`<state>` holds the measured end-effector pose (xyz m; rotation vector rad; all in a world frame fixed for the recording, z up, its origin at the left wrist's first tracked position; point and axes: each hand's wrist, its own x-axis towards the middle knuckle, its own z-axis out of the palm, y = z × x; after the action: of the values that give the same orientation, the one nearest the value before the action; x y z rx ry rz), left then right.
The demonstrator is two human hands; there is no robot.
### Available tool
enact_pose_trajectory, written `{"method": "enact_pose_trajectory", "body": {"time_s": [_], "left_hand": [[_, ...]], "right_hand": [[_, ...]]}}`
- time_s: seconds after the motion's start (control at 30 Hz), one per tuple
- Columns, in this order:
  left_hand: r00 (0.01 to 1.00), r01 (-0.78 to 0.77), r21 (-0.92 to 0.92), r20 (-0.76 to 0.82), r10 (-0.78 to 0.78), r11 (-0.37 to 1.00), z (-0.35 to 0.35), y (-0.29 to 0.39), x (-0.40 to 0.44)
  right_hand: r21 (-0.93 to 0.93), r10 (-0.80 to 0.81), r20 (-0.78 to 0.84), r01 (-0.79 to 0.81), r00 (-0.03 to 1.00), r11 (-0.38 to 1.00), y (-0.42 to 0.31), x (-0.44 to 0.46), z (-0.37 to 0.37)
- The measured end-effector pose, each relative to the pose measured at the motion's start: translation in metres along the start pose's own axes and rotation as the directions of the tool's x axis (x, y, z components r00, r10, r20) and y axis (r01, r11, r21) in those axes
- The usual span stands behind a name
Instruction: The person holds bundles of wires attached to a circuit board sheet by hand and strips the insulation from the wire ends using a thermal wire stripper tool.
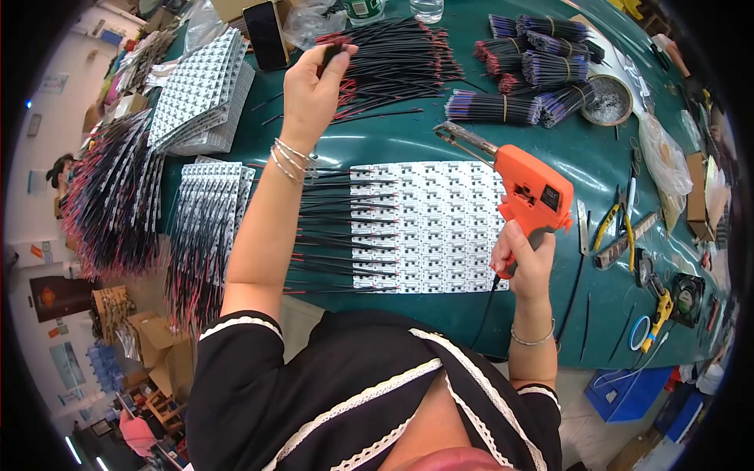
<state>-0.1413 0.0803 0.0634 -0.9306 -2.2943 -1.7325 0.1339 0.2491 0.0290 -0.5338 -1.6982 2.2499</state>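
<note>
My right hand [525,255] grips the handle of an orange soldering gun [534,188]. The gun's metal tip points up and left, above the right part of a white circuit board panel [428,228]. Black wires with red ends stick out from the panel's left side. Over the left end of a loose pile of black wires [400,59], my left hand [314,86] is closed, thumb against fingers, around dark wires. How many it pinches is hidden by the fingers.
Wired panels [208,196] lie left, beside a stack of white panels [200,94] and a phone [266,35]. Banded wire bundles [554,67] and a round dish [607,100] sit back right. Yellow-handled pliers [606,226] and a small fan [688,299] lie right.
</note>
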Motion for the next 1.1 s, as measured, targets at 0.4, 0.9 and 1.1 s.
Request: {"method": "enact_pose_trajectory", "body": {"time_s": [0.4,0.9,1.1], "left_hand": [[0.877,0.062,0.355,0.427,-0.221,0.933,0.012,-0.002,-0.076],[0.875,0.054,0.428,0.415,-0.250,0.902,0.017,-0.027,-0.091],[0.867,0.063,0.434,0.421,-0.265,0.898,0.017,-0.027,-0.090]], "right_hand": [[-0.047,0.151,0.040,-0.149,0.988,0.988,0.017,-0.004,0.008],[-0.100,0.191,0.042,-0.186,0.981,0.978,0.026,-0.005,0.020],[-0.066,0.180,0.045,-0.177,0.983,0.982,0.030,-0.005,0.022]]}}
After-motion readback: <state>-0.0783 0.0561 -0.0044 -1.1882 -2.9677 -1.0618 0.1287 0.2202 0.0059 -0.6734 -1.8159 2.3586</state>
